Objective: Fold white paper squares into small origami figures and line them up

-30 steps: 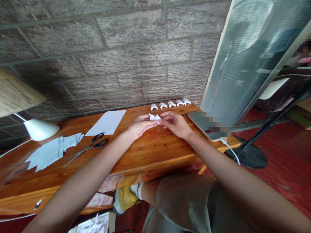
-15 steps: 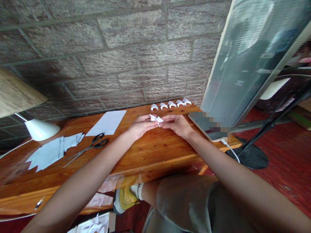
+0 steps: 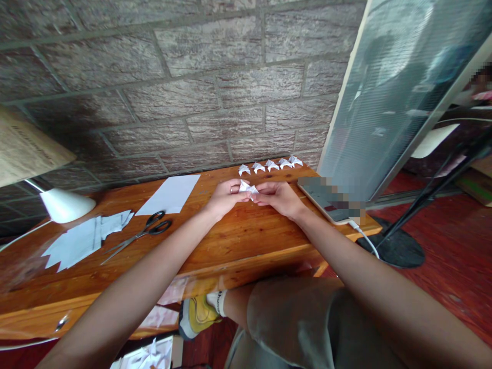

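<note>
Between my two hands, just above the wooden desk [image 3: 230,241], is a small folded white paper figure [image 3: 248,189] with pointed corners. My left hand [image 3: 226,197] pinches it from the left, thumb in front and fingers behind. From the right, my right hand [image 3: 280,197] grips its other side between thumb and fingers. The fingers cover part of the folds. Behind my hands, several finished-looking folded paper figures [image 3: 272,165] stand in a row along the desk's back edge.
Left of my hands lie a white paper sheet [image 3: 169,195], black-handled scissors [image 3: 144,231] and a pile of cut paper pieces [image 3: 79,243]. A lamp [image 3: 65,205] stands at far left. A tablet [image 3: 326,200] with a white cable [image 3: 365,236] lies at right, near a brick wall [image 3: 238,82].
My left fingers have shifted slightly on the folded paper, and a ring on that hand now shows. The paper figure has tilted a little; both hands stay in nearly the same place.
</note>
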